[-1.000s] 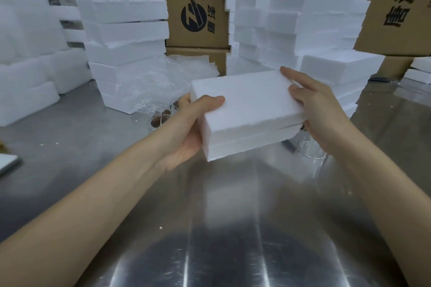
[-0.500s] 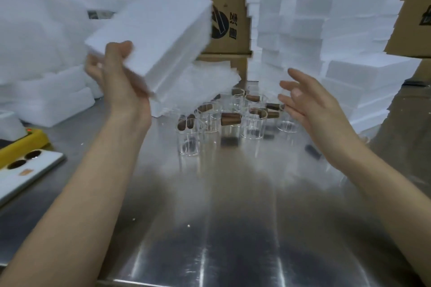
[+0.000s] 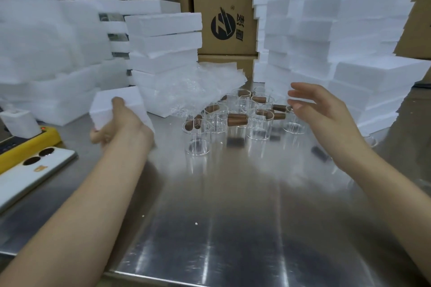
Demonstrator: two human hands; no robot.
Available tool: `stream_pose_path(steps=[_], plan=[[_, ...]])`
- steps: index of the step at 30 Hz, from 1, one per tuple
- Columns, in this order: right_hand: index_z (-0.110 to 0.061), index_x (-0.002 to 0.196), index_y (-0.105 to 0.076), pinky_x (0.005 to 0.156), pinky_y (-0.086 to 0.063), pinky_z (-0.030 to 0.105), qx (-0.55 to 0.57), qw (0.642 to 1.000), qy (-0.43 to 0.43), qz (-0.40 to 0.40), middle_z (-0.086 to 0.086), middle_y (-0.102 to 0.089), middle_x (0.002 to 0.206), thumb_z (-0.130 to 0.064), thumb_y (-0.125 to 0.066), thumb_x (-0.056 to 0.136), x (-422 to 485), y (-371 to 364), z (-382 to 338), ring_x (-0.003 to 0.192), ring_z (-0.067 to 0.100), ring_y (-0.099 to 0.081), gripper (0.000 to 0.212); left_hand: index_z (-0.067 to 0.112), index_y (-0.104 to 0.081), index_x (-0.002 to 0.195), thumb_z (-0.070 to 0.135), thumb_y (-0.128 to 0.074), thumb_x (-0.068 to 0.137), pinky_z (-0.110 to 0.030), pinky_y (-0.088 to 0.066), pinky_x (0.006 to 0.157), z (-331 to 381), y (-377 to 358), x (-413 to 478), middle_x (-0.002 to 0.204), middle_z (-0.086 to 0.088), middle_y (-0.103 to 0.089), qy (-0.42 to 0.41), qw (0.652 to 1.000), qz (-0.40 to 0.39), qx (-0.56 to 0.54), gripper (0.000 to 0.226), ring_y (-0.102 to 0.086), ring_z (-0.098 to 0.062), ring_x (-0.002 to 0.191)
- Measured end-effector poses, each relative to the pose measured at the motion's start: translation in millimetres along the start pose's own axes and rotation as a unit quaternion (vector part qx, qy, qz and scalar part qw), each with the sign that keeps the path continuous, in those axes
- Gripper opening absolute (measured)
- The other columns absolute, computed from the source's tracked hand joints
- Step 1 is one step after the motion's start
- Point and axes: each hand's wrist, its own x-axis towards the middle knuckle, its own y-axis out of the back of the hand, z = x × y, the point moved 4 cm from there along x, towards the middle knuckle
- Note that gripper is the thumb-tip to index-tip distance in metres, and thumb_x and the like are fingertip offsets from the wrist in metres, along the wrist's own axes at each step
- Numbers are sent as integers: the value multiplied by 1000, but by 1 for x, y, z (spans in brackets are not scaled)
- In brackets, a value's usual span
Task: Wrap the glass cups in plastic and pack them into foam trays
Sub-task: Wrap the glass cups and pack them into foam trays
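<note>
White rectangular foam tray [image 3: 105, 106] gripped in left hand [image 3: 121, 122], thumb over top face, at left side of brushed steel bench [image 3: 210, 228]. Right hand [image 3: 326, 114] empty, fingers loosely spread, raised just beside clear glass cups with brown wooden handles [image 3: 260, 124]. Cups clustered unwrapped toward bench's far edge. Crumpled clear bubble wrap [image 3: 193, 86] directly behind them, against stacked white foam trays [image 3: 163, 42].

At left on steel table [image 3: 233, 228]: white phone [image 3: 28, 177], lenses up, just beside yellow device [image 3: 30, 144] carrying white block [image 3: 19, 123]. Behind, logo-printed cardboard boxes [image 3: 224, 7].
</note>
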Motion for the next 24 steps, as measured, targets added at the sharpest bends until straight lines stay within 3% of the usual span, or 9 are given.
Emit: stream_pose_path(steps=[2,4,7,11,15,20,24], plan=[[-31,121,-57,82,-45,12,-6,1000,-3,3,-11,-61,123,-10,-52,95,0,0,1,110,0,-59,34,27,-33,130,44,-77,60,-36,-56,78,-10,-3,-9,126,2,-45,12,998,-14,-55,84,-58,-21,100],[-29,122,-57,81,-45,11,-9,1000,-7,7,-10,-61,123,-9,-52,95,1,2,2,110,1,-59,34,26,-38,123,43,-78,60,-33,-57,62,-17,-7,-18,122,4,-48,19,998,-51,-36,76,-61,-19,95],[-28,121,-59,80,-44,12,-13,1000,-13,11,-9,-61,123,-8,-52,94,2,4,4,110,2,-59,34,19,-43,108,51,-70,63,-38,-58,78,-28,-15,-19,125,2,-49,30,995,-90,42,62,-60,-20,104],[-29,117,-61,81,-43,12,-23,1000,-15,14,-9,-62,121,-8,-52,94,2,5,6,111,2,-59,33,15,-49,125,66,-44,76,-41,-41,101,-27,-14,-12,138,1,-32,-43,990,-39,130,71,-41,-22,123],[-29,113,-62,75,-44,5,-31,999,-14,13,-11,-63,118,-8,-52,93,3,4,8,107,-2,-59,31,15,-37,138,51,-39,94,-30,-26,105,-18,-18,5,148,1,-27,-97,990,-48,93,57,-30,-20,134],[-25,110,-63,76,-44,2,-35,999,-9,10,-8,-64,115,-3,-52,92,4,3,10,99,-8,-60,30,21,-6,153,52,-51,88,-40,-8,116,-32,-32,4,162,0,0,-103,968,-127,190,85,-4,-25,147],[-25,108,-64,81,-43,6,-48,999,-12,-1,-11,-66,113,-4,-52,92,4,2,14,103,-4,-61,29,20,5,153,59,-42,91,-43,5,116,-40,-38,-2,161,-3,12,-111,951,-137,253,88,9,-23,148]])
